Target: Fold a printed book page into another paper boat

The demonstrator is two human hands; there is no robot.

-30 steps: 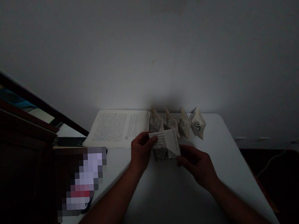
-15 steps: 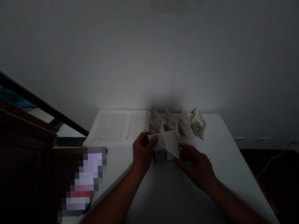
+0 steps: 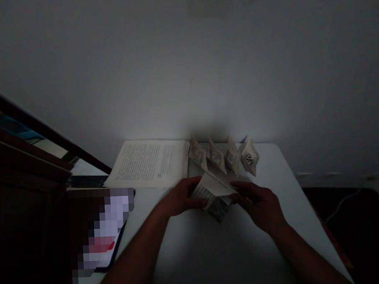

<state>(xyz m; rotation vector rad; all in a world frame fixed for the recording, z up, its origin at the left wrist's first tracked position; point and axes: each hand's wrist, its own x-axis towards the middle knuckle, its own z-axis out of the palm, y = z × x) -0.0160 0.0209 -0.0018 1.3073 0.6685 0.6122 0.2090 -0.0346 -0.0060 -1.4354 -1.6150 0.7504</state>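
"Where's your folded paper?"

"Between your left hand, pinching one side, and your right hand, pinching the opposite corner."

"And the step?"

"Likely mid-fold; the next crease calls for aligned edges. Paper boats stand beyond your hands."

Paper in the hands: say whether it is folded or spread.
Folded: between the left hand and right hand, the paper shows a pale flap across its printed side.

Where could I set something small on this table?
The table looks bare right of the paper boats, and nearer, between the arms. It's crowded at the back where boats stand beside printed pages, and mid-table, where the left hand and right hand hold folded paper.
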